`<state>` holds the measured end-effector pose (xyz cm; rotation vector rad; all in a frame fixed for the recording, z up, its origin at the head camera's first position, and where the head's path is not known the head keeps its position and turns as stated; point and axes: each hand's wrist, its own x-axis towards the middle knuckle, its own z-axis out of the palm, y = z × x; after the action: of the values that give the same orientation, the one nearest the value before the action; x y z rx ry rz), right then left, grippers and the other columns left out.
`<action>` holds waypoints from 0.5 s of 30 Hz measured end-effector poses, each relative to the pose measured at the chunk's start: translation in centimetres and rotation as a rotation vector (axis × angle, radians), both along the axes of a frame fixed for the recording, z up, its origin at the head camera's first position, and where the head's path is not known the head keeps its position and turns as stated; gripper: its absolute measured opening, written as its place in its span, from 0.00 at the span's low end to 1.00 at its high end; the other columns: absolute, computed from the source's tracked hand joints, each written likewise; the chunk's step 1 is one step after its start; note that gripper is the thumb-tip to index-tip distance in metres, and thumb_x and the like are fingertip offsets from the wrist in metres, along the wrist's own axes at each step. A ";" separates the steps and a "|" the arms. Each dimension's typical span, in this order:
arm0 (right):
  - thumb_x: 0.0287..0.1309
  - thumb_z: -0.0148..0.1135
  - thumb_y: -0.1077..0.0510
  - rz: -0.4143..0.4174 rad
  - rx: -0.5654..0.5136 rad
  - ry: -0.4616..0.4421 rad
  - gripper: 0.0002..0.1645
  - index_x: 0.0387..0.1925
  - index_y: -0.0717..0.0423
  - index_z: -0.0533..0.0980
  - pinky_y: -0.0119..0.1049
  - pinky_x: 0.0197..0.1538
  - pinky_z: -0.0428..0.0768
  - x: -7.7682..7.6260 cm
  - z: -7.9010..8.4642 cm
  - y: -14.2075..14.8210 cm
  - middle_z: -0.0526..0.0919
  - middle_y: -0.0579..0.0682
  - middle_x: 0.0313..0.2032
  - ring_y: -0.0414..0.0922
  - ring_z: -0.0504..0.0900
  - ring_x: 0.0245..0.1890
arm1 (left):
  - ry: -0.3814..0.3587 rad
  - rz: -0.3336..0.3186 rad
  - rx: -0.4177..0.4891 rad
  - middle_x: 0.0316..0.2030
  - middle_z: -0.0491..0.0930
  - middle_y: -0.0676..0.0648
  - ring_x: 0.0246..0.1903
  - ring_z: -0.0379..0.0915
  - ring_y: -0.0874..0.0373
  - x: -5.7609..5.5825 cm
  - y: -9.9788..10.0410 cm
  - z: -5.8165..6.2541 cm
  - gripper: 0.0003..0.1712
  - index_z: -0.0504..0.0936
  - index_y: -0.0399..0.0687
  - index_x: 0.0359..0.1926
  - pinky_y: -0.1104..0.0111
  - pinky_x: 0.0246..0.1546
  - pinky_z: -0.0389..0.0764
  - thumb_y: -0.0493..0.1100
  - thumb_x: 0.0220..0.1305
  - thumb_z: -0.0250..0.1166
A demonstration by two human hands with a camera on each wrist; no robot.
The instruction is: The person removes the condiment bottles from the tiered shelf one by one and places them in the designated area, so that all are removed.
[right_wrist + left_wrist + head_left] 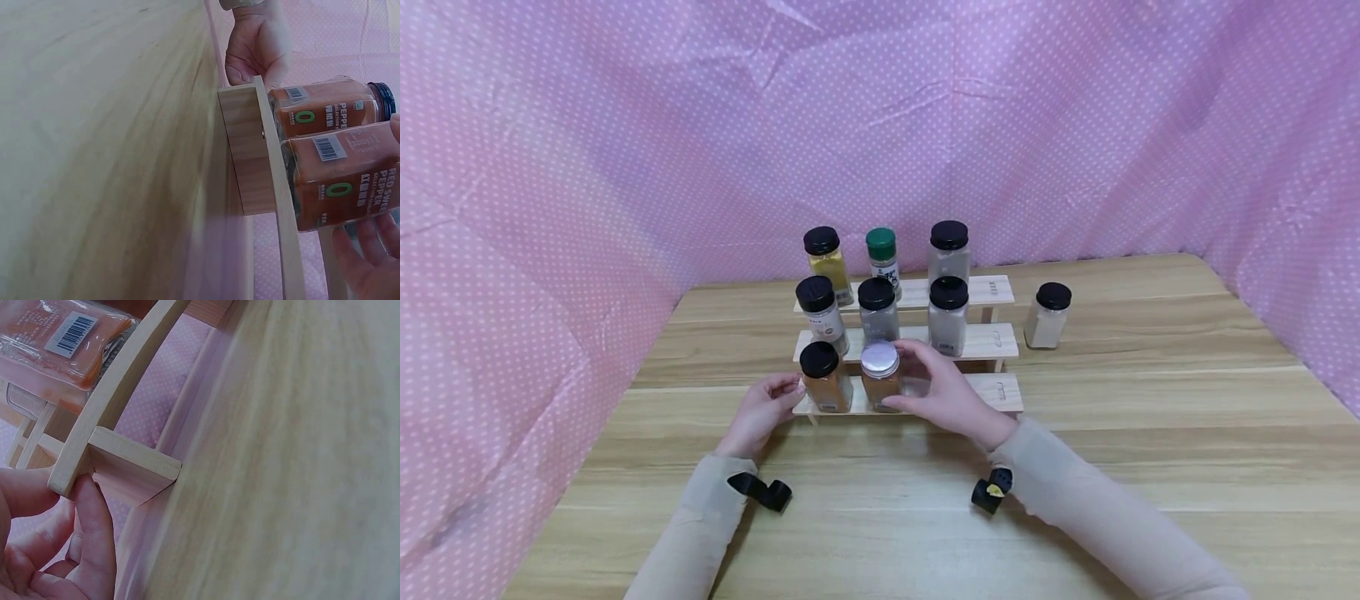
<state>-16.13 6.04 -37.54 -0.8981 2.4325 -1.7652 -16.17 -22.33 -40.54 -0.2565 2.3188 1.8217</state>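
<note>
My left hand (765,408) pinches the left end of the lowest board of a three-tier wooden rack (970,340); in the left wrist view, thumb and finger close over the board's corner (65,475) beside its leg. With thumb and fingers, my right hand (946,393) grips a spice jar with a silvery lid (880,360), upright at the middle of the bottom tier. Its label, seen in the right wrist view, reads red sweet pepper on an orange-red jar (344,175). Left of it on that tier stands a black-lidded pepper jar (827,387), close to my left hand.
Three jars stand on the middle tier, among them a grey one (880,321). The top tier bears a yellow jar (829,265), a green-lidded jar (882,250) and a pale jar (950,254). Another black-lidded jar (1048,321) stands on the table (1150,375), right of the rack.
</note>
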 end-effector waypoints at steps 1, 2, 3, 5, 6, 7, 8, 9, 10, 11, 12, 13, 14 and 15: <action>0.45 0.73 0.65 -0.001 0.003 -0.006 0.41 0.61 0.63 0.64 0.42 0.58 0.74 0.0 -0.1 0.0 0.74 0.58 0.55 0.53 0.77 0.54 | 0.001 0.000 0.000 0.38 0.74 0.54 0.36 0.69 0.69 0.0 0.0 0.0 0.22 0.68 0.28 0.58 0.76 0.33 0.76 0.36 0.67 0.57; 0.45 0.73 0.65 -0.001 0.005 -0.012 0.41 0.61 0.63 0.64 0.41 0.59 0.74 0.0 -0.1 -0.1 0.74 0.58 0.55 0.52 0.77 0.54 | 0.002 0.000 -0.002 0.38 0.74 0.54 0.36 0.69 0.69 0.0 0.0 0.0 0.22 0.68 0.28 0.58 0.76 0.33 0.76 0.36 0.67 0.57; 0.45 0.73 0.64 -0.001 0.007 -0.018 0.41 0.61 0.63 0.64 0.41 0.59 0.74 0.0 -0.1 -0.1 0.74 0.58 0.55 0.52 0.77 0.54 | 0.003 0.003 -0.001 0.38 0.74 0.54 0.36 0.69 0.69 -0.1 0.0 0.0 0.22 0.68 0.28 0.58 0.76 0.33 0.76 0.36 0.67 0.57; 0.46 0.73 0.64 -0.003 0.007 -0.027 0.41 0.61 0.62 0.64 0.41 0.58 0.74 0.1 -0.2 -0.2 0.74 0.57 0.56 0.52 0.77 0.54 | 0.003 0.007 0.000 0.38 0.74 0.53 0.36 0.69 0.69 -0.1 0.0 -0.1 0.21 0.69 0.28 0.58 0.76 0.33 0.76 0.35 0.67 0.57; 0.46 0.73 0.64 -0.004 0.007 -0.028 0.41 0.61 0.62 0.64 0.41 0.58 0.74 0.1 -0.3 -0.2 0.74 0.57 0.55 0.51 0.77 0.54 | 0.002 0.009 -0.001 0.38 0.74 0.53 0.36 0.69 0.68 -0.1 0.0 -0.2 0.21 0.69 0.28 0.58 0.76 0.33 0.76 0.35 0.67 0.57; 0.46 0.73 0.64 -0.005 0.004 -0.028 0.41 0.61 0.62 0.64 0.41 0.58 0.74 0.1 -0.3 -0.2 0.74 0.57 0.55 0.51 0.77 0.54 | 0.001 0.013 -0.004 0.38 0.74 0.53 0.36 0.69 0.69 -0.1 0.0 -0.3 0.21 0.69 0.28 0.58 0.76 0.33 0.76 0.35 0.66 0.57; 0.46 0.73 0.64 -0.008 0.002 -0.026 0.40 0.61 0.62 0.64 0.41 0.58 0.75 0.1 -0.4 -0.2 0.74 0.57 0.55 0.51 0.77 0.54 | 0.001 0.016 -0.006 0.38 0.74 0.53 0.36 0.69 0.69 -0.1 0.0 -0.3 0.22 0.69 0.28 0.58 0.76 0.33 0.75 0.35 0.66 0.57; 0.45 0.73 0.64 -0.009 -0.001 -0.022 0.40 0.61 0.62 0.65 0.41 0.58 0.75 0.0 -0.5 -0.2 0.75 0.57 0.55 0.51 0.77 0.54 | 0.001 0.018 -0.006 0.38 0.75 0.53 0.35 0.69 0.69 -0.1 0.0 -0.4 0.22 0.69 0.27 0.58 0.76 0.33 0.75 0.35 0.66 0.57; 0.45 0.73 0.64 -0.012 -0.004 -0.016 0.40 0.60 0.62 0.65 0.42 0.57 0.75 0.0 -0.6 -0.2 0.75 0.57 0.55 0.51 0.77 0.54 | 0.001 0.020 -0.008 0.38 0.75 0.53 0.35 0.69 0.69 -0.1 0.0 -0.4 0.22 0.69 0.27 0.58 0.76 0.33 0.75 0.35 0.66 0.57; 0.45 0.73 0.64 -0.015 -0.007 -0.010 0.40 0.60 0.62 0.65 0.42 0.57 0.75 0.0 -0.7 -0.3 0.75 0.57 0.55 0.51 0.77 0.54 | 0.002 0.020 -0.011 0.38 0.75 0.54 0.35 0.69 0.69 -0.1 0.1 -0.5 0.22 0.68 0.27 0.58 0.76 0.33 0.75 0.35 0.66 0.57; 0.45 0.73 0.64 -0.017 -0.010 -0.003 0.40 0.60 0.62 0.65 0.42 0.57 0.75 -0.1 -0.8 -0.3 0.75 0.57 0.54 0.51 0.77 0.54 | 0.004 0.022 -0.013 0.38 0.75 0.54 0.35 0.69 0.69 -0.1 0.0 -0.5 0.22 0.68 0.27 0.58 0.76 0.33 0.75 0.35 0.66 0.57; 0.45 0.73 0.64 -0.020 -0.015 0.002 0.40 0.60 0.62 0.66 0.42 0.57 0.76 -0.1 -0.8 -0.3 0.75 0.57 0.54 0.51 0.77 0.53 | 0.007 0.023 -0.014 0.38 0.75 0.54 0.35 0.69 0.69 -0.1 0.0 -0.6 0.22 0.68 0.27 0.58 0.76 0.33 0.75 0.35 0.66 0.57; 0.45 0.73 0.64 -0.022 -0.019 0.007 0.39 0.60 0.62 0.66 0.42 0.56 0.76 -0.2 -0.9 -0.4 0.76 0.57 0.54 0.51 0.77 0.53 | 0.008 0.022 -0.014 0.38 0.75 0.54 0.35 0.69 0.70 -0.1 0.0 -0.6 0.22 0.68 0.27 0.58 0.76 0.33 0.75 0.35 0.66 0.57; 0.45 0.73 0.64 -0.026 -0.022 0.013 0.39 0.59 0.62 0.66 0.42 0.56 0.76 -0.2 -0.9 -0.4 0.76 0.57 0.54 0.51 0.77 0.53 | 0.011 0.022 -0.013 0.38 0.75 0.54 0.35 0.69 0.70 -0.2 0.0 -0.5 0.22 0.68 0.27 0.58 0.76 0.33 0.75 0.36 0.66 0.57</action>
<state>-16.33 5.65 -38.45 -0.8869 2.4486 -1.8032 -16.35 -22.31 -41.08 -0.2757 2.3451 1.8226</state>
